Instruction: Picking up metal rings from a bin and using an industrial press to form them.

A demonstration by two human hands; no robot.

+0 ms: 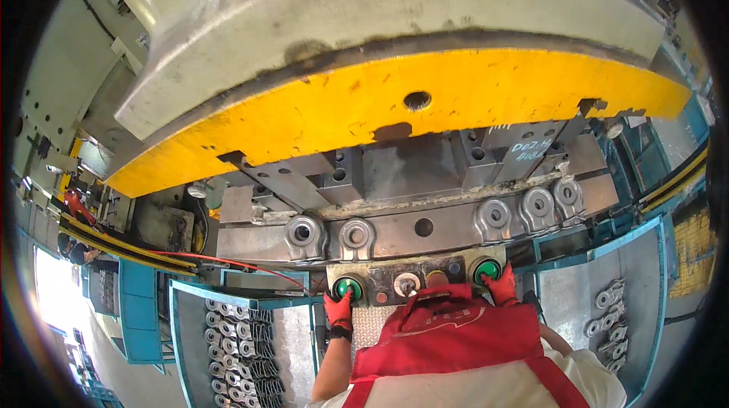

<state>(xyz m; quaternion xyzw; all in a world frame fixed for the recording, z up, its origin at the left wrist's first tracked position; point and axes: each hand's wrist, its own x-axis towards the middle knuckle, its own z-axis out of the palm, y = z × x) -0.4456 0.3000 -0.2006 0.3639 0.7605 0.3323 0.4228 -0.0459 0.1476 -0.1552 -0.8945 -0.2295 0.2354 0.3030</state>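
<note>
Below, left hand (339,313) and right hand (501,288) touched green buttons (344,284), clasping nothing, metal parts (358,248) lined the ledge (399,239), apron (448,336) hid panel's (386,277) edge.

Here we go: on the steel block (510,170), just under the lower edge of the yellow beam (304,116) and toward its right end, we spot white handwriting (531,150), two short slanting rows, letters and digits above, digits below. Left of that, we catch a few white strokes (499,129). And on the red apron (456,351), near its top edge, we see a pale curved print (446,320), its lettering too unclear for us.
</note>
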